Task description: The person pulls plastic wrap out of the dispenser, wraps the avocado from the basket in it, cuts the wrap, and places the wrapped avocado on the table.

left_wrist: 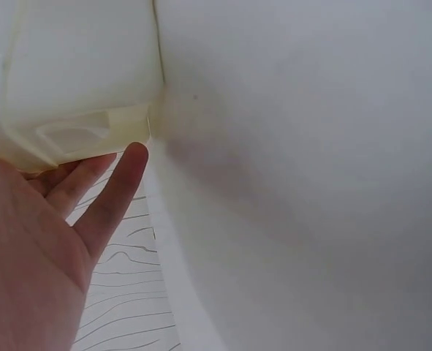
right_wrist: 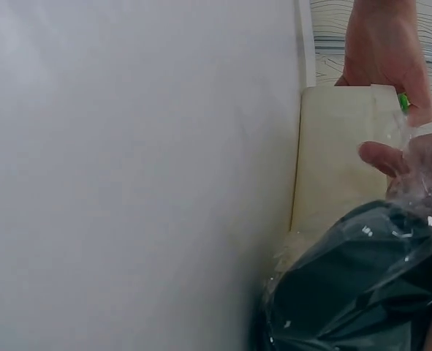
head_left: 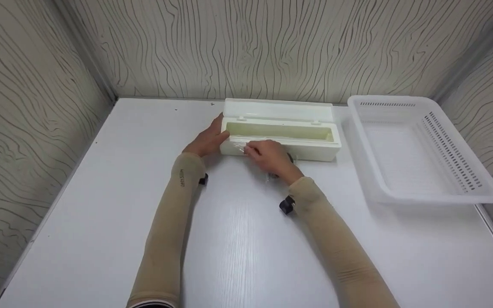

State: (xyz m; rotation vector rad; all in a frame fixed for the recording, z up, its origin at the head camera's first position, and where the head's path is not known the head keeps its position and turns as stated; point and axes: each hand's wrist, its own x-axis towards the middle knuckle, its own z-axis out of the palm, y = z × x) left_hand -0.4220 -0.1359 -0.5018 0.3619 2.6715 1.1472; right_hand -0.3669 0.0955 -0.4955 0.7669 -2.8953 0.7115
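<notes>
A long cream-white box (head_left: 321, 153) stands near the back of the table, its hinged lid (head_left: 278, 110) folded back. My left hand (head_left: 208, 141) holds the box's left end, thumb over the rim. In the left wrist view, the left hand's fingers (left_wrist: 113, 201) lie against the end wall. My right hand (head_left: 270, 156), in front of the box, pinches the gathered end of a clear plastic bag (right_wrist: 354, 278). Something dark green fills the bag, its kind unclear under the plastic. In the head view, the right hand and wrist hide most of the bag.
A white plastic basket (head_left: 375, 167) with slotted walls stands to the right of the box. Behind the white table (head_left: 114, 214) rises a wall (head_left: 212, 51) with a wood-grain pattern. A patch of bright green (right_wrist: 403, 102) shows beside the left thumb in the right wrist view.
</notes>
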